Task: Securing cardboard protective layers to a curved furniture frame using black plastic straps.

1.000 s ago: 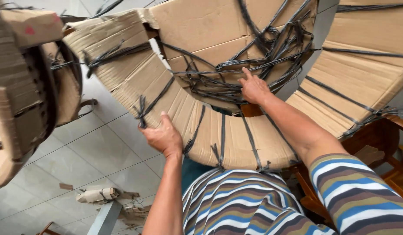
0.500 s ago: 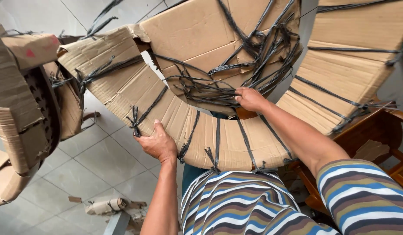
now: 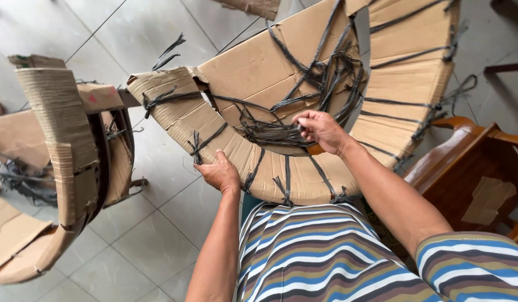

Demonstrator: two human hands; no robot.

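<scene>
grey tile floor (image 3: 158,184). cardboard ring (image 3: 303,173) bound with black straps (image 3: 281,131) stands at lap height. step looks like unbinding: right hand (image 3: 323,130) fingers pinched on the strap bundle at the inner edge; left hand (image 3: 220,173) clamped on the ring's outer rim. second wrapped ring (image 3: 69,145) left, wooden chair (image 3: 471,168) right.
</scene>
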